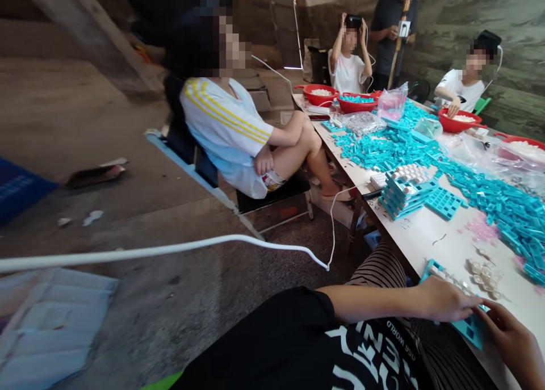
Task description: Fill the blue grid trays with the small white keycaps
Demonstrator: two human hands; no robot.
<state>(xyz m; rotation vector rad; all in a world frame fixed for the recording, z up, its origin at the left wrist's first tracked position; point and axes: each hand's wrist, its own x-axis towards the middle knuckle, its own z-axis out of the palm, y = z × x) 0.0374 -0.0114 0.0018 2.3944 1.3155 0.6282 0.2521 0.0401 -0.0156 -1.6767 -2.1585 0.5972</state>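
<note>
A blue slotted tray lies at the near edge of the white table, with white pieces in part of its slots. My left hand rests over the middle of it, fingers bent and fingertips pressed together. My right hand comes from the right, its fingertips meeting the left ones above the tray. Whatever is between the fingertips is too small to make out. Beside the tray lies a small heap of clear and whitish pieces with thin wires.
Stacked blue trays stand farther along the table, near a long heap of blue pieces. Red bowls are at the far end. A seated person is at the left; others are beyond. A white cable crosses the view.
</note>
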